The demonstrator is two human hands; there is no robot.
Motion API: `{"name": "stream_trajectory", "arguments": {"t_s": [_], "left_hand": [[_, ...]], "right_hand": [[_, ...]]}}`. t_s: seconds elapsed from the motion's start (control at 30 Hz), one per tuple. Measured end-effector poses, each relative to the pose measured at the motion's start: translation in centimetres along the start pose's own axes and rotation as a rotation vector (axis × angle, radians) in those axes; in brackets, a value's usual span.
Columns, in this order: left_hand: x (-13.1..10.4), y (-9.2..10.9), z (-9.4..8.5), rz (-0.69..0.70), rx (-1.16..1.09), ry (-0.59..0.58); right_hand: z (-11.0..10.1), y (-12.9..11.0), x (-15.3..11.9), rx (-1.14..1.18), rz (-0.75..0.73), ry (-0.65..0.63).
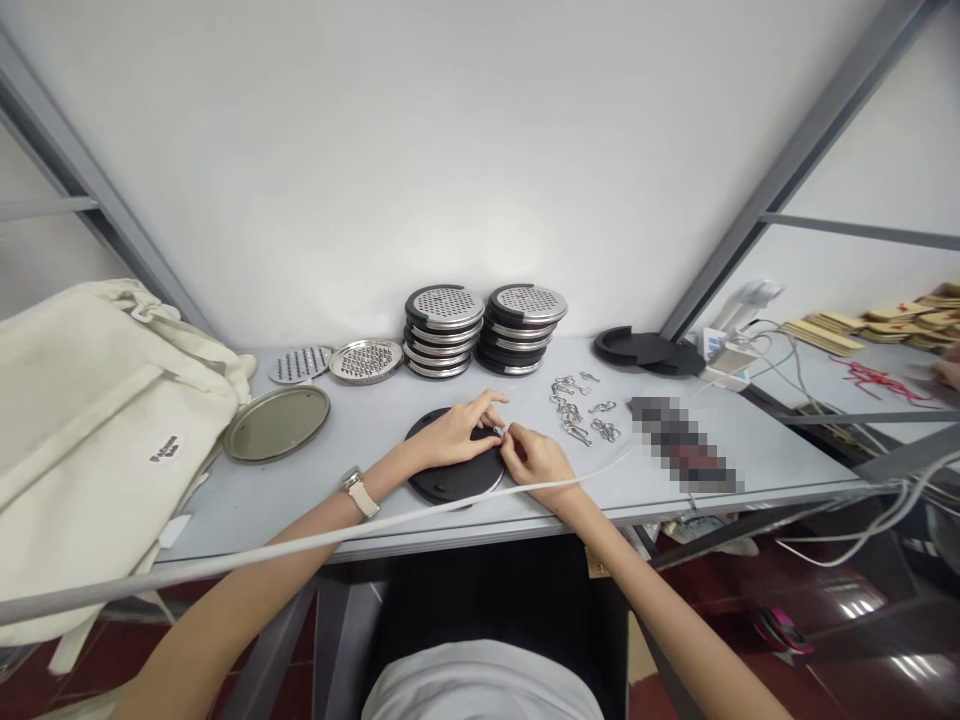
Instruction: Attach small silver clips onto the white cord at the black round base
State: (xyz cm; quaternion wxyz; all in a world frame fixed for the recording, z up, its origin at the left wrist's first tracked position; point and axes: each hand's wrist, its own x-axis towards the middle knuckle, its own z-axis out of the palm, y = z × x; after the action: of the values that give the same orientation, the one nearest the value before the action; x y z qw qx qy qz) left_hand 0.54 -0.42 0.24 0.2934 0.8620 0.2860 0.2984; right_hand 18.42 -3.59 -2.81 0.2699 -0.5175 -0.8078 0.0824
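A round black disc (450,478) lies on the grey table near its front edge. My left hand (465,432) rests over the disc, its thumb and fingers meeting a small metal piece (499,431) at the disc's right rim. From the right, my right hand (534,460) pinches at the same small piece, fingers closed. Several small metal clips (571,408) are scattered on the table to the right. Behind the hands stand two stacks of round metal graters with black rims, a left stack (444,330) and a right stack (523,330).
Left are an olive round lid (277,424), two loose grater plates (366,360) and a cream bag (112,430). Right are black rings (637,348) and a power strip (727,355). A white cable (300,538) crosses in front. Another person's hand (949,372) shows far right.
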Motion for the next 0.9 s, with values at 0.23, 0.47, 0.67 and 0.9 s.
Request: {"name": "stream_trajectory", "arguments": {"t_s": [0.23,0.47,0.67,0.9], "left_hand": [[-0.07,0.16,-0.01,0.034,0.025,-0.022],[-0.19,0.34,0.01,0.061,0.017,-0.031],[-0.31,0.31,-0.01,0.081,0.1,-0.037],[-0.43,0.57,-0.04,0.076,0.19,0.0]], "right_hand": [[0.07,0.05,-0.02,0.029,0.017,0.059],[0.18,0.15,0.0,0.072,0.043,0.068],[0.09,0.28,0.0,0.108,0.039,0.034],[0.11,0.42,0.09,0.093,-0.019,-0.048]]}}
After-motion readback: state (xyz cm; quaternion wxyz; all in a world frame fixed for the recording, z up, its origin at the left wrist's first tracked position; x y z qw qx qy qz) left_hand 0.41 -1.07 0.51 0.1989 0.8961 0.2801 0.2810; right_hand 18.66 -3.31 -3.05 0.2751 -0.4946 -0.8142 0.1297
